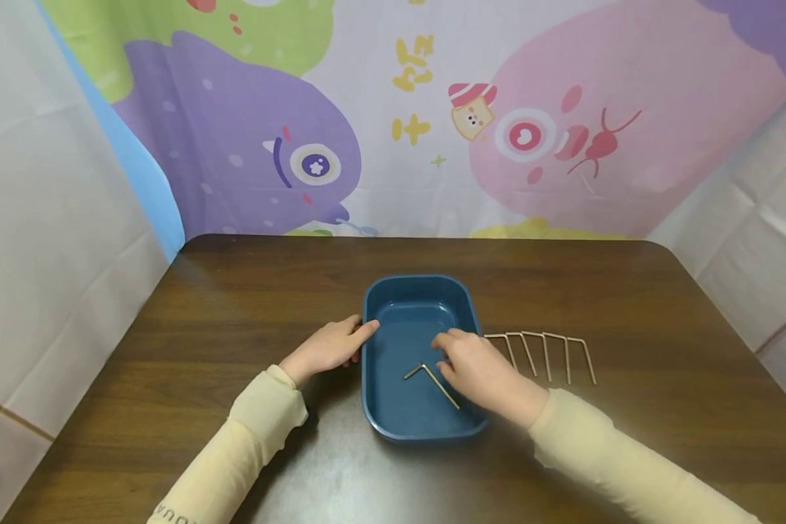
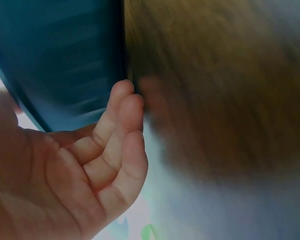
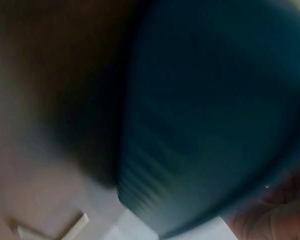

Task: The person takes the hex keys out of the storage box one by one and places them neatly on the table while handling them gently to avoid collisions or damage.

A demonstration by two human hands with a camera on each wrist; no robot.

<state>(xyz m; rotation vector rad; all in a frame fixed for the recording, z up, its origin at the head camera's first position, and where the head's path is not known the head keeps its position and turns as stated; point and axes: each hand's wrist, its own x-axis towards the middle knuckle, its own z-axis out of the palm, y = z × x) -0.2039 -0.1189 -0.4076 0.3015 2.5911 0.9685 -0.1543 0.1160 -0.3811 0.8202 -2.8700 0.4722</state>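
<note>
A blue rectangular tray (image 1: 406, 320) stands on the table, and one L-shaped hex key (image 1: 442, 387) lies on its floor towards the near end. My left hand (image 1: 330, 346) holds the tray's left side, thumb over the rim and fingers along the outer wall. In the left wrist view those fingers (image 2: 134, 155) lie against the tray wall (image 2: 65, 55). Above the tray's right side is my right hand (image 1: 478, 367), fingers loosely bent, with nothing seen in them. The right wrist view is blurred; the tray (image 3: 205, 100) fills much of it, with fingers (image 3: 280, 220) at the lower right.
Several more hex keys (image 1: 548, 356) lie in a row on the table right of the tray, partly hidden by my right hand. The brown wooden table (image 1: 268, 284) runs back to a cartoon-printed curtain (image 1: 399, 189). Pale cloth (image 1: 46, 218) hangs at both sides.
</note>
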